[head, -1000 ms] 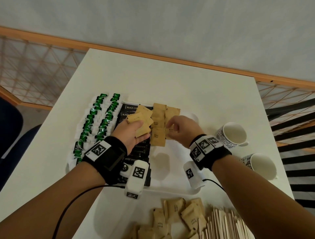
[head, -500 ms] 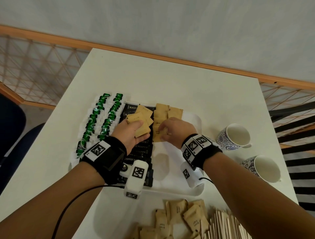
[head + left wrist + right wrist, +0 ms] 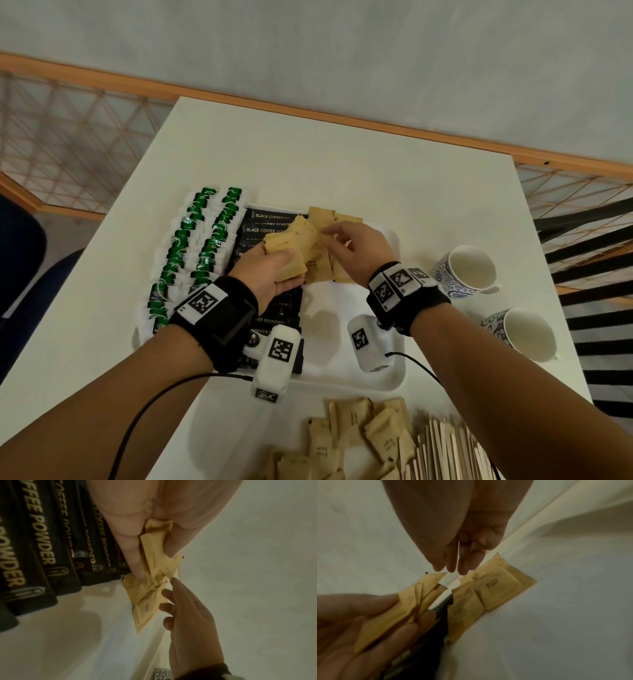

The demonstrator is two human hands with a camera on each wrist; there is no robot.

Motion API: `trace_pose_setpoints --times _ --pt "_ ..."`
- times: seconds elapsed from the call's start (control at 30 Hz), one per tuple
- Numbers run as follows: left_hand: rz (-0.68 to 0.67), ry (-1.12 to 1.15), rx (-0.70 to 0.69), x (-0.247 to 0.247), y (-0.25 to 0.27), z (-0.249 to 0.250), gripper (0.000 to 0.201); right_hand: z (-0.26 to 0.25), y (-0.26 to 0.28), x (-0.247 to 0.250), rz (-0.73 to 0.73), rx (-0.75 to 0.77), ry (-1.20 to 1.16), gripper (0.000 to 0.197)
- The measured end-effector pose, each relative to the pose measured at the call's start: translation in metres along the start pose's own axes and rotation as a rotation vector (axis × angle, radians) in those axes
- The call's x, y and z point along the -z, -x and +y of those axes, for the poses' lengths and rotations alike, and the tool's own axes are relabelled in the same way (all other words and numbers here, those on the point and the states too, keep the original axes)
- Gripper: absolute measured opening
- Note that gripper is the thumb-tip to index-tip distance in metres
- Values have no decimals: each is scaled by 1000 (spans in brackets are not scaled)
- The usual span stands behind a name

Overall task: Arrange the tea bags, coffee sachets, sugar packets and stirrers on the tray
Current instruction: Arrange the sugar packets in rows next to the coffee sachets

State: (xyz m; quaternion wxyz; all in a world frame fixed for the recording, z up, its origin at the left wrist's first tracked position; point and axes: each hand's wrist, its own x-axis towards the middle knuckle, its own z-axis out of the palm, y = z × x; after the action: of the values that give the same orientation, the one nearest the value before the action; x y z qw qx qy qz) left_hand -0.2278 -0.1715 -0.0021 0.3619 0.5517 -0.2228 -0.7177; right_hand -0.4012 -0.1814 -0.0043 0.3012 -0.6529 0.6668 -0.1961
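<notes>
Clamped between thumb and fingers, your left hand [image 3: 270, 265] holds a fanned stack of brown sugar packets [image 3: 291, 248] over the middle of the frame; the left-wrist view shows the stack wedged between thumb and forefinger. Your right hand [image 3: 356, 248] has its fingers bent toward the upper corner of that stack. In the right-wrist view its fingertips [image 3: 464, 566] hang close together just above the packets, and I cannot tell whether they pinch one or only touch it. Half a second ago that hand lay lower, pressed on the packets already laid in the tray; now it has lifted and swung up toward the stack, uncovering them.

From largest to smallest: the white table [image 3: 342, 164] fills the centre of the head view. On it sits the white tray [image 3: 394, 380], whose left part carries two rows of green tea bags [image 3: 191, 257], then a column of black coffee sachets [image 3: 270, 219], then the laid sugar packets [image 3: 322, 270] beside them. Two patterned cups [image 3: 466, 270] stand at the right of the frame, off the tray. A loose heap of packets [image 3: 349, 435] lies at the bottom edge, with wooden stirrers [image 3: 445, 452] just right of it.
</notes>
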Motion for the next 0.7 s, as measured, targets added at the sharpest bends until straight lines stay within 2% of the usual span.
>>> trace_pose_setpoints --times 0.1,0.2,0.3,0.4,0.57,0.7 --pt "-48 -53 13 0 1 -2 28 -6 1 1 -16 -76 -167 31" --pt "-91 -92 23 1 6 -2 26 -7 2 4 -26 -152 -285 18" --pt "-30 -61 19 4 7 0 20 -2 3 8 19 -261 -502 6" --pt "23 -5 8 11 8 4 17 4 5 10 68 -330 -684 5" --pt "42 33 -40 15 10 11 18 8 8 13 63 -325 -711 7" --pt "54 42 -68 13 10 12 28 10 9 11 58 -317 -628 8"
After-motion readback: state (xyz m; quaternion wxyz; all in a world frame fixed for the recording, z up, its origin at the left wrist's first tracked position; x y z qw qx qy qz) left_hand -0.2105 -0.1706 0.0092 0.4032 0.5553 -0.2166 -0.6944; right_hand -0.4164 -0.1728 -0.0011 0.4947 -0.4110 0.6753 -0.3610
